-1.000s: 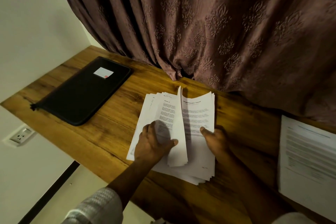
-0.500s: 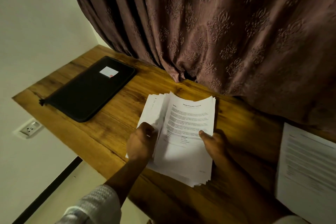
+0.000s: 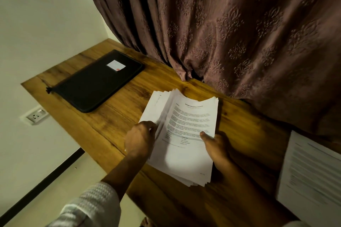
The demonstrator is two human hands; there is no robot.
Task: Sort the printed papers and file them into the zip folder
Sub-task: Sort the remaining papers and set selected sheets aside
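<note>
The black zip folder (image 3: 96, 81) lies flat at the counter's (image 3: 120, 121) left end. Mid-counter, the left hand (image 3: 140, 140) pinches the printed papers' (image 3: 186, 134) fanned left edge. The right hand (image 3: 215, 145) grips their right side, thumb on top.

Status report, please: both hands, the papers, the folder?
Left hand pinches left sheets of paper stack. Right hand holds stack, thumb on top. Zip folder closed, untouched, left. Path clear.
</note>
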